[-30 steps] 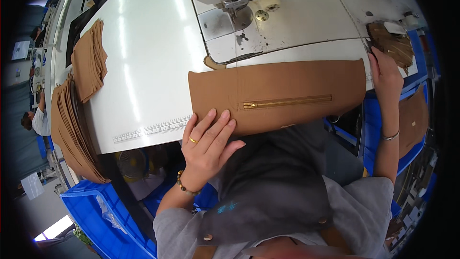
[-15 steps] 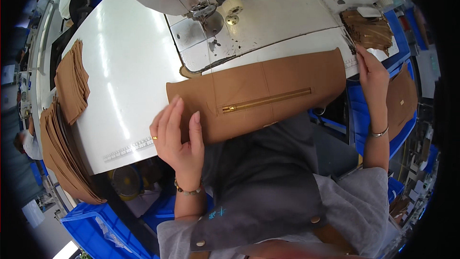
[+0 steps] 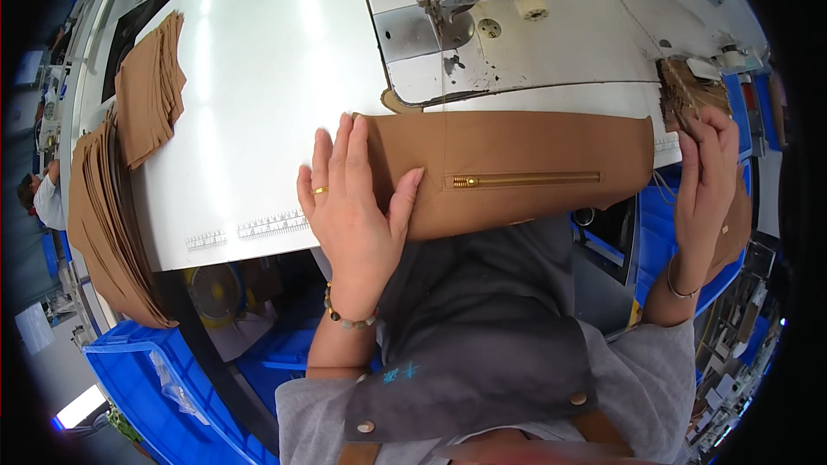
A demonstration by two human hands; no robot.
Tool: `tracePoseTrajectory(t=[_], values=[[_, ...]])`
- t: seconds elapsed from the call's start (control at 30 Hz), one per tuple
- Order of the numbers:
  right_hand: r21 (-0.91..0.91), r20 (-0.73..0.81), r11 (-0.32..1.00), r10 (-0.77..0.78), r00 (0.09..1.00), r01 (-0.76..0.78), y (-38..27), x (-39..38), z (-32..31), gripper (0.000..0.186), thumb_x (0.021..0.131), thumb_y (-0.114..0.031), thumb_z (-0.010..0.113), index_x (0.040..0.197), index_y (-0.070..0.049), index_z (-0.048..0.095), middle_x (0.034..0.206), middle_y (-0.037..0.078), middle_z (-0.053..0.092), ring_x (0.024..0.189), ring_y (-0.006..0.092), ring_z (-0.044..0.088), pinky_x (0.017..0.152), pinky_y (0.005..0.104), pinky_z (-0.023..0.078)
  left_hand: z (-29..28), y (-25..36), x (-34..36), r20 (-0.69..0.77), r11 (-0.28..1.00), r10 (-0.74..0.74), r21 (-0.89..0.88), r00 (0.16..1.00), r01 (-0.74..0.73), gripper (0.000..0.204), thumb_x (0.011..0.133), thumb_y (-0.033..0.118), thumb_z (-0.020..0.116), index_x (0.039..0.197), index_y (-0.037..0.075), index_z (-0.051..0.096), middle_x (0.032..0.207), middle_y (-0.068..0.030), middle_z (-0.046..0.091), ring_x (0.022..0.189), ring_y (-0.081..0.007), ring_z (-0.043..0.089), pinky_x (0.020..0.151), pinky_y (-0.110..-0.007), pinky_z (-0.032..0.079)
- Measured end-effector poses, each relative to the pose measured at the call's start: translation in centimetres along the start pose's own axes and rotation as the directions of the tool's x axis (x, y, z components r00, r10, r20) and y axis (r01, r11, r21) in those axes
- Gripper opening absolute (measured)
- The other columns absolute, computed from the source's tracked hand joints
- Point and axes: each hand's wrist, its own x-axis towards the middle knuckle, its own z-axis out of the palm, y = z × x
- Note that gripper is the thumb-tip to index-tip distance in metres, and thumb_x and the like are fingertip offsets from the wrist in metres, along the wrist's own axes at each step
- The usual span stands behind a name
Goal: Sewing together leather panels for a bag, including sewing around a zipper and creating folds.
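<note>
A brown leather-like panel (image 3: 534, 142) with a brass zipper (image 3: 525, 179) lies along the front of the white sewing table, its near edge sagging over my lap. My left hand (image 3: 357, 194) rests on the panel's left end, fingers stretched out and thumb apart. Past the panel's right end, my right hand (image 3: 711, 155) is closed, thumb and fingers pinched around a small dark item that I cannot make out. It is beside a stack of small brown pieces (image 3: 689, 90). A thread runs from the sewing machine's needle area (image 3: 444, 13) down to the panel.
Stacks of brown cut pieces (image 3: 151, 86) lie at the table's left, with a longer stack (image 3: 108, 224) hanging over the edge. A blue bin (image 3: 164, 379) stands lower left; another blue bin (image 3: 650, 232) on the right holds brown pieces. A printed ruler (image 3: 271, 224) runs along the front edge.
My head view has shifted, moving the machine rightward in the picture. My left hand now lies flatter over the panel's left end. The right hand's fingers have curled around the small dark item.
</note>
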Motion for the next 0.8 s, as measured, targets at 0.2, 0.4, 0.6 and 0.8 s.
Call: tracePoseTrajectory(t=[0.2,0.4,0.6,0.8], values=[[0.175,0.001,0.851,-0.502,0.865,0.494,-4.6,1.1,3.2,0.026,0.087,-0.007,0.069,0.113,-0.007,0.069,0.089,0.012,0.069,0.08,0.0294,0.07,0.073,0.0383,0.055,0.0,-0.2,0.0,-0.006,1.0,-0.012,-0.015,1.0,0.012,0.072,0.09,0.04,0.078,0.149,0.007,0.053,0.15,-0.0119,0.059,0.146,-0.0351,0.047,0.119,-0.055,0.029],[0.132,0.197,0.807,-0.591,0.783,0.576,-8.9,2.5,8.2,0.046,0.086,-0.017,0.071,0.131,-0.011,0.066,0.092,0.003,0.054,0.083,0.0203,0.059,0.067,0.034,0.047,0.0,-0.1,0.1,-0.006,1.0,-0.014,-0.001,1.0,0.014,0.072,0.089,0.04,0.079,0.148,0.008,0.054,0.149,-0.0109,0.059,0.145,-0.0343,0.047,0.119,-0.054,0.03],[0.183,0.085,0.64,-0.767,0.636,0.747,-9.8,2.9,10.7,0.051,0.087,-0.014,0.061,0.139,-0.013,0.064,0.087,0.002,0.053,0.077,0.02,0.055,0.064,0.0351,0.045,0.0,-0.1,0.1,-0.022,1.0,-0.017,0.001,1.0,0.017,0.072,0.088,0.04,0.079,0.148,0.009,0.055,0.149,-0.0101,0.059,0.145,-0.0341,0.048,0.119,-0.053,0.03],[0.03,0.102,0.746,-0.664,0.741,0.665,-8.6,5.4,11.0,0.039,0.086,-0.015,0.063,0.125,-0.012,0.067,0.092,-0.002,0.061,0.084,0.016,0.061,0.065,0.0308,0.047,0.1,-0.1,0.1,-0.027,1.0,-0.013,-0.009,1.0,0.013,0.072,0.087,0.04,0.08,0.148,0.009,0.055,0.149,-0.0098,0.06,0.144,-0.0339,0.049,0.118,-0.053,0.03]])
